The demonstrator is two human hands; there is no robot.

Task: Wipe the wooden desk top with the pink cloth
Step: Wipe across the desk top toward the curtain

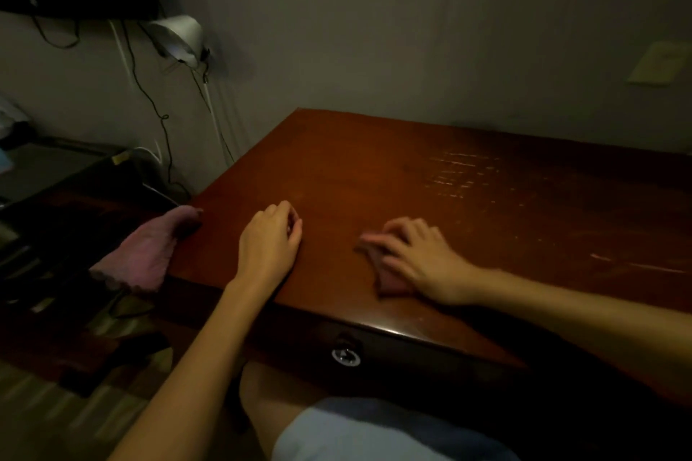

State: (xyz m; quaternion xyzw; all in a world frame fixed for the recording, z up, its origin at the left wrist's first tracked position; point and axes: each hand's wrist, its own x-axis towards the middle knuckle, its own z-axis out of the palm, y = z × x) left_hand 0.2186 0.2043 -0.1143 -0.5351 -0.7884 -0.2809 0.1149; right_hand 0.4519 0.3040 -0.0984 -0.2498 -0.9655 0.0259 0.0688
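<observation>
Head view, dim light. I see the wooden bench [374, 161] running from near edge to the wall, reddish-brown, with pale scratch marks [460, 172] toward its far right.

Right hand [423, 258]: lies palm-down on the pink cloth [385, 273], fingers [397, 236] spread and nearly flat, pressing on it rather than wrapped round it. The cloth is bunched under the hand, on the bench near the front edge, right of centre; it is blurred at its left tip.

Left hand [269, 236]: rests on the bench left of the cloth and apart from it, fingers loosely curled under, holding nothing.

A second pink cloth [146, 254] hangs over the bench's near left corner, partly off the edge.

Drawer front below the near edge carries a round metal lock [346, 356]. A small lamp [176, 37] is clipped against the wall at the left, with cables [149, 101] trailing down beside it. A pale wall plate [659, 64] sits at far right.
</observation>
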